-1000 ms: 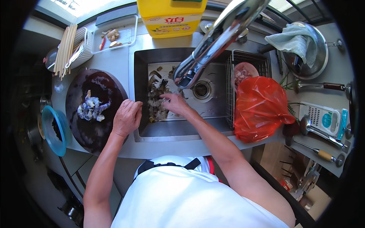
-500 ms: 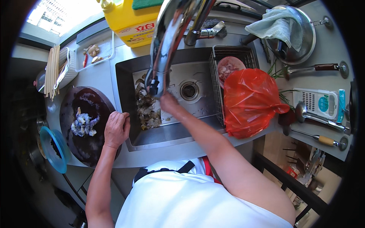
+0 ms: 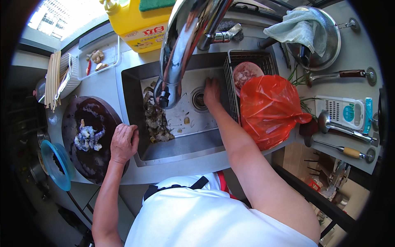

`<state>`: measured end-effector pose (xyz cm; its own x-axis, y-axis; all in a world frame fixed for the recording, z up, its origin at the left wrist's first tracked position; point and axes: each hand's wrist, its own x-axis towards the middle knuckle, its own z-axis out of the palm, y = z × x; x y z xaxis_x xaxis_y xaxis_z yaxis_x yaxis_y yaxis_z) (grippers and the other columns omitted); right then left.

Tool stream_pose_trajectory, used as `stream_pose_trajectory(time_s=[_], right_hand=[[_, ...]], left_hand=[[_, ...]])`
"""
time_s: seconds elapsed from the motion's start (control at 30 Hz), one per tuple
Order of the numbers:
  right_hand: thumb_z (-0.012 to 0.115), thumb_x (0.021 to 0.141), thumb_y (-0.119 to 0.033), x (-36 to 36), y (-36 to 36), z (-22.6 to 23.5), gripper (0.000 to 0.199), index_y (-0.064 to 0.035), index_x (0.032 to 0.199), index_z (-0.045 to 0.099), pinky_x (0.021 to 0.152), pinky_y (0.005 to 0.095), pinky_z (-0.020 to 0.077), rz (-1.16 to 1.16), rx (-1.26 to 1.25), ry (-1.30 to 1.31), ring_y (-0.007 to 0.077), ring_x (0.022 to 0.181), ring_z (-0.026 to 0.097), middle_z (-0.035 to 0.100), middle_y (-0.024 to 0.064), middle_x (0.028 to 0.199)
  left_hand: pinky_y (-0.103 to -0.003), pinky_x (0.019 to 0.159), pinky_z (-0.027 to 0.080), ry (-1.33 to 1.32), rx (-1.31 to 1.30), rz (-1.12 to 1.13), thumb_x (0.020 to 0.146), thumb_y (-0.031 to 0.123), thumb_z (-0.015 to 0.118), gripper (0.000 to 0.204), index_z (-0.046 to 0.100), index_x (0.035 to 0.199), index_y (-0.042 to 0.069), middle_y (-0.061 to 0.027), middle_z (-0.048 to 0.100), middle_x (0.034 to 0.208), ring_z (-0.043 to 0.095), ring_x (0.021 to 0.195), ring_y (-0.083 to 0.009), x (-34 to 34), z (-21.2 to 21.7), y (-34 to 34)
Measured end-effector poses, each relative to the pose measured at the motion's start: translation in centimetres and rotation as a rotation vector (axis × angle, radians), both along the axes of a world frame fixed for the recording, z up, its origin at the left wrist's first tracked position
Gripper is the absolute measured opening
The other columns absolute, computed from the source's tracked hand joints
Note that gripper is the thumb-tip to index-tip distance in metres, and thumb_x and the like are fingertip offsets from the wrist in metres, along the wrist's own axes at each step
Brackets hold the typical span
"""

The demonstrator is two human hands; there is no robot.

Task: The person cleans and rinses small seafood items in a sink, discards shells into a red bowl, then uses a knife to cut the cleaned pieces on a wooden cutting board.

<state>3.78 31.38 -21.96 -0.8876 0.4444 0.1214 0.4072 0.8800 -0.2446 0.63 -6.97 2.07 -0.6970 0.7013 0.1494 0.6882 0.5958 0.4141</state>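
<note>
Seen from above, a person in a white top stands at a kitchen worktop (image 3: 173, 175) with both bare hands forward. The right hand (image 3: 212, 94) reaches into a steel sink (image 3: 181, 153), between the drain (image 3: 200, 100) and a wire rack (image 3: 232, 92); its fingers are blurred, so I cannot tell whether that grip is apart or together. The left hand (image 3: 124, 142) is curled between the sink and a round dark board (image 3: 98, 164); whether its grip is closed on anything is hidden. Grey-brown shrimp (image 3: 155, 121) lie heaped along the sink's left side, and pale bluish peeled pieces (image 3: 88, 139) sit on the board. A red plastic bag (image 3: 269, 111) bulges right of the rack.
</note>
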Motion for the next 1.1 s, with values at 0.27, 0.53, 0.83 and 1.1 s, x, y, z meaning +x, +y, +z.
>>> stream_pose_trajectory(time_s=[0.27,0.53,0.83,1.1], right_hand=[[0.055,0.085,-0.001,2.4,-0.5,0.3,0.021,-0.0015,0.105,0.061,0.087,0.0459,0.0529,0.035,0.013,-0.046,0.0392,0.104,0.057,0.054,0.0215,0.112],[0.058,0.084,-0.006,3.1,-0.2,-1.7,0.017,-0.0050,0.100,0.064,0.079,0.0421,0.0568,0.197,0.071,-0.061,0.0315,0.096,0.064,0.062,0.0131,0.100],[0.063,0.079,-0.009,1.8,-6.1,-1.4,0.014,-0.0024,0.091,0.068,0.082,0.0471,0.0551,0.079,-0.426,0.050,0.0376,0.091,0.066,0.066,0.0210,0.094],[0.064,0.084,-0.014,0.7,-6.5,5.0,0.021,-0.0057,0.099,0.076,0.089,0.0441,0.0541,-0.013,-0.579,-0.145,0.0381,0.099,0.068,0.071,0.0221,0.102]], left_hand=[[-0.041,0.089,0.049,-0.008,0.008,-0.004,0.081,-0.001,0.068,0.020,0.061,0.100,0.001,-0.0142,0.061,0.089,0.061,0.090,-0.0335,-0.1,-0.1,-0.1],[-0.041,0.089,0.049,0.013,0.001,-0.008,0.081,-0.001,0.069,0.019,0.062,0.099,0.001,-0.0141,0.061,0.089,0.061,0.090,-0.0333,0.0,-0.1,-0.1],[-0.042,0.088,0.049,0.004,0.004,-0.009,0.081,-0.002,0.068,0.016,0.062,0.096,0.001,-0.0141,0.061,0.088,0.061,0.089,-0.0334,-0.1,0.1,0.2],[-0.041,0.088,0.049,0.018,0.003,-0.011,0.082,-0.001,0.067,0.013,0.061,0.094,0.002,-0.0138,0.061,0.087,0.061,0.087,-0.0327,-0.1,0.1,0.2]])
